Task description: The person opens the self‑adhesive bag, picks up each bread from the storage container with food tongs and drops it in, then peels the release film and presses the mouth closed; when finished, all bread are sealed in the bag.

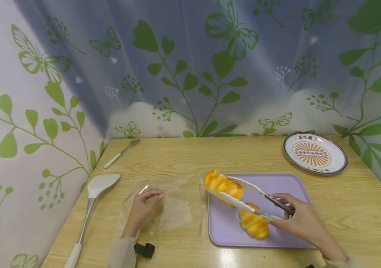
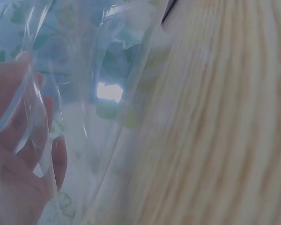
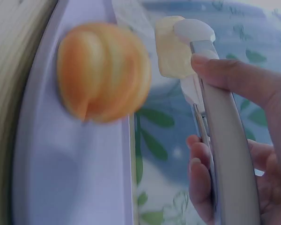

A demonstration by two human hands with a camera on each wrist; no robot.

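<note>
My right hand [image 1: 299, 217] grips a pair of tongs [image 1: 270, 201] with white tips, thumb on one arm and fingers on the other. Between the tips is a long golden bread roll [image 1: 218, 182], raised over the left edge of the purple tray [image 1: 284, 182]. A second, ridged bread roll [image 1: 255, 223] lies on the tray below the tongs; it looms large in the right wrist view. My left hand [image 1: 143, 208] holds a clear plastic bag [image 1: 177, 212], its fingers bent and seen through the film in the left wrist view. The bag's right side reaches close to the held roll.
A white spatula [image 1: 101, 184] with a long handle lies at the left, and a small fork-like utensil [image 1: 121, 153] with a pale green handle behind it. At the back right sits a patterned plate [image 1: 334, 154]. Printed curtains [image 1: 183, 108] stand behind the wooden table [image 1: 177, 156].
</note>
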